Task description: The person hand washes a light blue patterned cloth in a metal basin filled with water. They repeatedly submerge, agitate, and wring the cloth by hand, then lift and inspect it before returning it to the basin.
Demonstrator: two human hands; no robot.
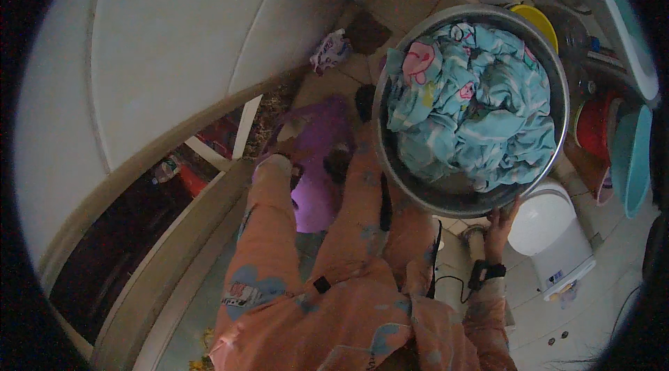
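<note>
A large round metal basin [444, 203] is in front of me on the right, partly covering one of my legs. Wet-looking light-blue printed fabric [470, 109] lies bunched inside it, with pink figures on the cloth. My right hand [500, 224] has its fingers at the basin's near right rim, a dark band on that wrist. Over on the left, my left hand [290, 133] reaches down to a purple plastic item [316, 203]. That spot is dim, so its finger pose and grip are unclear.
A white lidded bin [546, 224] stands close to my right hand. Beyond it are a red bucket [596, 125], a turquoise basin [631, 162] and a yellow basin [538, 23]. A crumpled printed packet [330, 52] lies by the pale wall [172, 41]. An open wooden-framed recess [157, 224] runs along my left.
</note>
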